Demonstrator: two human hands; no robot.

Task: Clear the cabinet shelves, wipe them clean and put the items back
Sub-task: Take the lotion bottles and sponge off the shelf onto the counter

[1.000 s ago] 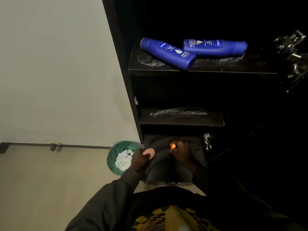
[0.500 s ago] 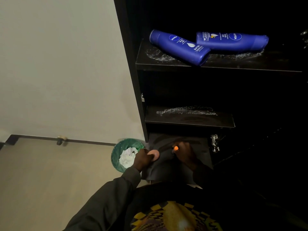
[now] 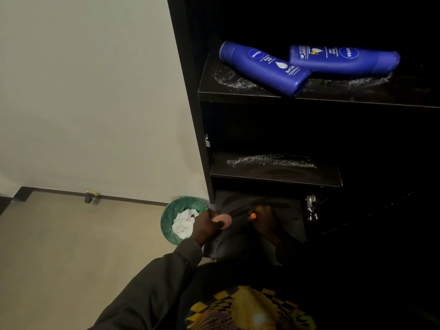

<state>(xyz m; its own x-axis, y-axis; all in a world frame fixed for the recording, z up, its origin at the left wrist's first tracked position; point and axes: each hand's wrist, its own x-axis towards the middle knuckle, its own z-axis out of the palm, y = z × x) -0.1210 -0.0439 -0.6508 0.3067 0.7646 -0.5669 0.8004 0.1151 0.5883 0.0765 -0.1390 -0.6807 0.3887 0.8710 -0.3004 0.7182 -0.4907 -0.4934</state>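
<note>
Currently, left to right. Pale wall and beige floor at far left, dark baseboard with small doorstop (image 3: 91,196) along the join. Round green waste bin (image 3: 171,216) on floor just beside the cabinet's left side, crumpled white tissue (image 3: 184,222) inside. Left hand (image 3: 206,226) over the bin's right edge, fingers curled round a flat pink oval case (image 3: 223,221), dark sleeve (image 3: 154,282) trailing down-left. Black cabinet (image 3: 188,115) open; bottom shelf (image 3: 238,244) low at centre, dull streaks on it. Right hand (image 3: 266,222) down at bottom shelf, pinching a small orange-tipped stick (image 3: 252,216); whether stick touches shelf: cannot tell. Middle shelf (image 3: 273,173) above, bare, whitish residue streak along the back. Top shelf (image 3: 333,96) with same whitish residue, carrying two blue Nivea body-milk bottles lying on their sides: left blue bottle (image 3: 264,67) angled down-right, base overhanging the shelf's front edge; right blue bottle (image 3: 342,59) nearly level, its left end touching or overlapping the left one. Metal hinge (image 3: 310,208) at right of bottom shelf. Yellow-patterned shirt at bottom centre.
</note>
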